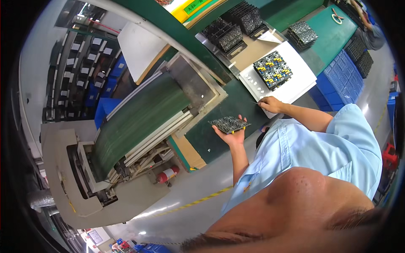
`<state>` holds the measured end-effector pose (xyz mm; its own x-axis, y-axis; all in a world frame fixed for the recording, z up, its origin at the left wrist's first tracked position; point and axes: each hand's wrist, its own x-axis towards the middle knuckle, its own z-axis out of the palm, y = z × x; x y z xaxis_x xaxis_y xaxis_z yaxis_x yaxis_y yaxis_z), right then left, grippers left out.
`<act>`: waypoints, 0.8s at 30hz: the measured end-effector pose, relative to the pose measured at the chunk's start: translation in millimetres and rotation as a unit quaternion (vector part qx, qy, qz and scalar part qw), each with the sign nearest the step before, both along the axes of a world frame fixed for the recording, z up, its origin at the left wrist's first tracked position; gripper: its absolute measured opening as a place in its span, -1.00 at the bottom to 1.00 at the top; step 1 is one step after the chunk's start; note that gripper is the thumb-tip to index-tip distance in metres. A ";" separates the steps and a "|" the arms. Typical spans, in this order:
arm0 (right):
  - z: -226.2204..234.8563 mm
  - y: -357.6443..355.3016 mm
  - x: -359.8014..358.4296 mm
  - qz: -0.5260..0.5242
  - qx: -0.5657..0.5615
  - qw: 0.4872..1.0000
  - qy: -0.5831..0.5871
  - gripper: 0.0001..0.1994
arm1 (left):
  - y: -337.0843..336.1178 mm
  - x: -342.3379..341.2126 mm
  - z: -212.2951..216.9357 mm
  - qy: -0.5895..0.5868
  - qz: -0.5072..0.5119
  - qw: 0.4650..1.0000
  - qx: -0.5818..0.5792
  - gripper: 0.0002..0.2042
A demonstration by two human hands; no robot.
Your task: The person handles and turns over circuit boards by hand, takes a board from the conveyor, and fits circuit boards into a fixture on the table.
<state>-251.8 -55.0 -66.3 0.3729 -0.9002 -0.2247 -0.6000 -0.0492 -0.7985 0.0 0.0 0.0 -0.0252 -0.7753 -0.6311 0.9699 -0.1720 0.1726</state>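
While the left hand (231, 135) carries a board (229, 124) flat on upturned fingers, keep it level; the right hand (270, 104) pinches a thin tool (256, 102) closed-fingered over the white tray (303, 80)

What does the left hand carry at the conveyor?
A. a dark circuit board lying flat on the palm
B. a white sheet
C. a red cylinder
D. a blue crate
A: the left hand is palm up under a dark circuit board that lies flat on it.
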 end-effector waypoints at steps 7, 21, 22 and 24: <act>4.4 7.8 -3.7 -0.073 0.147 0.983 -0.080 -0.57 | 45.4 -1.3 -10.7 0.010 0.043 0.999 -0.016 -0.21; 5.8 -2.6 6.0 -0.095 0.196 0.974 -0.067 -0.38 | 48.7 17.8 -25.4 0.012 0.092 0.996 -0.017 -0.31; 6.8 -3.5 5.4 -0.086 0.207 0.972 -0.068 -0.38 | 51.0 16.9 -27.9 0.016 0.084 0.996 -0.027 -0.31; 5.1 -5.9 5.1 -0.077 0.222 0.970 -0.058 -0.39 | 56.8 13.7 -31.2 0.023 0.099 0.995 -0.012 -0.31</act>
